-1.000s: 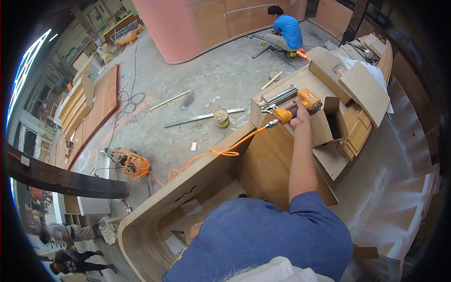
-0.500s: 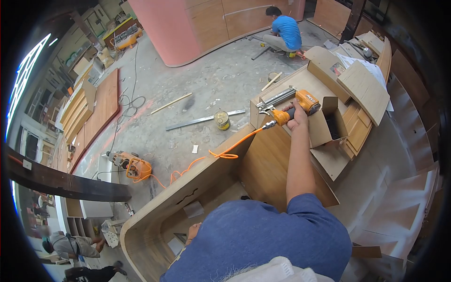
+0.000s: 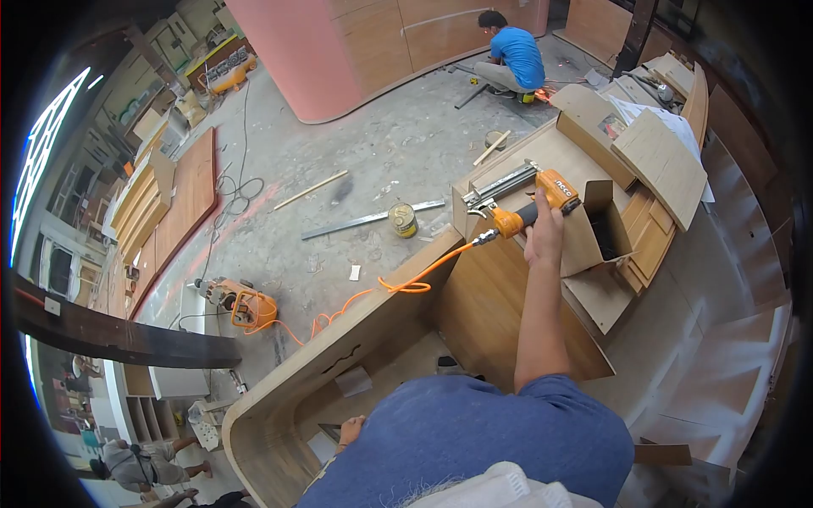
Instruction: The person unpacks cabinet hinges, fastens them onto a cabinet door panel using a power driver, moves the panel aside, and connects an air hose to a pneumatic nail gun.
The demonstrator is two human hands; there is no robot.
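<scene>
An orange nail gun (image 3: 556,190) with a metal magazine lies on the wooden panel at the right, an orange air hose (image 3: 440,261) fitted to its handle. My right hand (image 3: 544,234) is beside the dark handle, fingers stretched along it rather than wrapped around it. My left hand (image 3: 351,430) shows only partly past my blue shirt, low inside the curved wooden cabinet (image 3: 288,377); most of its fingers are hidden. Close to it lie a small triangular piece and a pale sheet (image 3: 323,446).
An open cardboard box (image 3: 578,240) stands beside the nail gun, near stacked wood pieces (image 3: 648,229). A tin can (image 3: 403,220), a metal strip (image 3: 347,225) and an orange-framed machine (image 3: 252,306) are on the floor. A person in blue (image 3: 518,59) crouches near sparks.
My right hand has loosened from around the nail gun's handle and drawn back slightly. The nail gun stays on the panel. Sparks now show brighter beside the crouching person.
</scene>
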